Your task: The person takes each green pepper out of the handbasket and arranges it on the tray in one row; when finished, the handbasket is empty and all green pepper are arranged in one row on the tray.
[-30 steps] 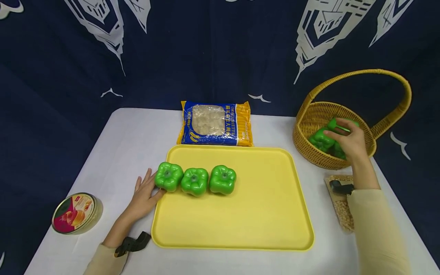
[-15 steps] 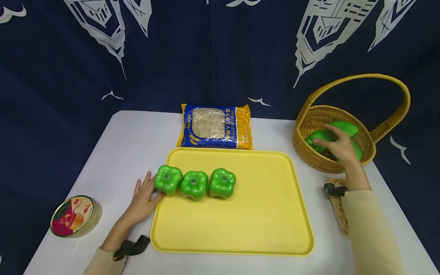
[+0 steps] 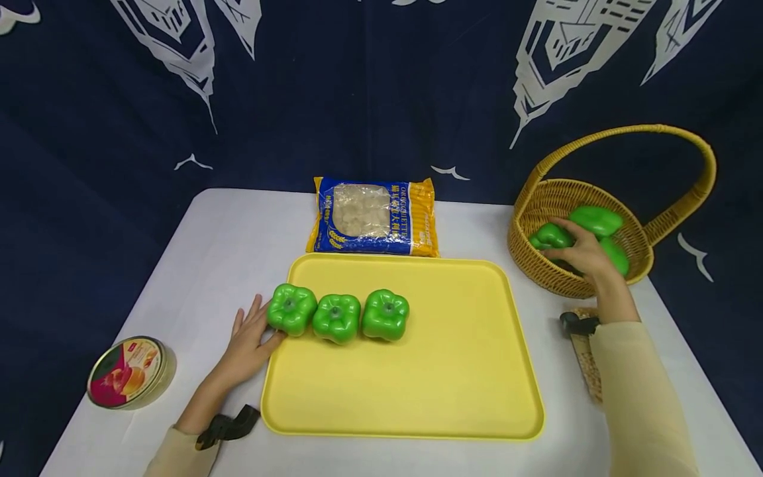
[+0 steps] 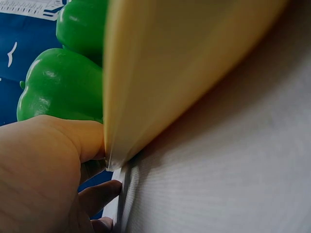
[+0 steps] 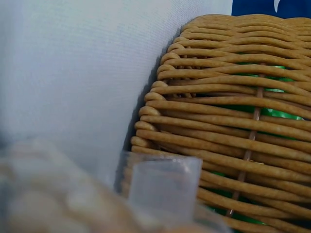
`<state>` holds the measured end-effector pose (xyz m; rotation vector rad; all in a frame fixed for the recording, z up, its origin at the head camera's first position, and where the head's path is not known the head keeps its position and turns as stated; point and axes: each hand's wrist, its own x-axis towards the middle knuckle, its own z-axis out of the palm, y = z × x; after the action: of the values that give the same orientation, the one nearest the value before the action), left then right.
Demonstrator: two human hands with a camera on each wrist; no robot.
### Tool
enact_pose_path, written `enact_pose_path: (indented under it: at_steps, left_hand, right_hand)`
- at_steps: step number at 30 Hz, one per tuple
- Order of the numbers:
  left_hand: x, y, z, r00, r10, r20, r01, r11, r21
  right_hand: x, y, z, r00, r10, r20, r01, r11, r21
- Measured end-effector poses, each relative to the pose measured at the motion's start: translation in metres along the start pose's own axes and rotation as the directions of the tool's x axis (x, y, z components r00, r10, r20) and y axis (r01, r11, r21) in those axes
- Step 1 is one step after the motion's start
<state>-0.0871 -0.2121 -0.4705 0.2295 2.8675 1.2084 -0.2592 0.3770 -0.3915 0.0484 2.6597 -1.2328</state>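
Observation:
My left hand lies at the left edge of the yellow tray, fingers spread beside the leftmost green bell pepper. In the left wrist view its thumb touches the tray's rim just under that pepper. A second bell pepper and a third stand in a row with it on the tray. Inside the wicker basket, my right hand grips a green bell pepper between thumb and fingers. Another green pepper lies behind the hand, and one more to its right.
A blue and yellow pasta bag lies behind the tray. At the left stands a round tin. A clear pack of grain-like food lies partly under the right forearm. The basket's tall handle arches above it.
My right hand has moved left and down within the basket, away from the rear pepper and onto the left one. The left hand and the peppers on the tray have stayed in place.

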Motion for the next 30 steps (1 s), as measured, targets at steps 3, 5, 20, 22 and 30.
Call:
enact_pose_path:
  at_steps: [3,5,20,22,30]
  left_hand:
    - [0.0007,0.0004,-0.0002,1.000,0.005,-0.005,-0.005,1.000,0.001]
    - [0.0006,0.0002,-0.0002,1.000,0.005,-0.007,-0.005,1.000,0.001]
    - [0.0013,0.0006,0.0012,1.000,0.016,-0.014,-0.016,1.000,-0.001]
    - [0.0004,0.0002,0.0014,1.000,0.018,-0.017,-0.018,1.000,0.001]
    - [-0.0025,0.0006,0.0011,1.000,0.016,-0.022,-0.016,1.000,0.003]
  right_hand:
    - [0.0019,0.0002,-0.0013,1.000,-0.006,0.020,0.006,1.000,-0.012]
    - [0.0026,-0.0003,-0.0016,0.999,-0.005,0.037,0.005,1.000,-0.009]
    - [0.0012,-0.0057,-0.0037,0.994,-0.010,0.111,0.019,0.997,-0.080]
    - [0.0015,-0.0042,-0.0027,0.994,-0.007,0.109,0.017,0.995,-0.097]
    - [0.0005,-0.0016,0.0015,0.998,-0.028,0.048,0.034,0.991,-0.132]
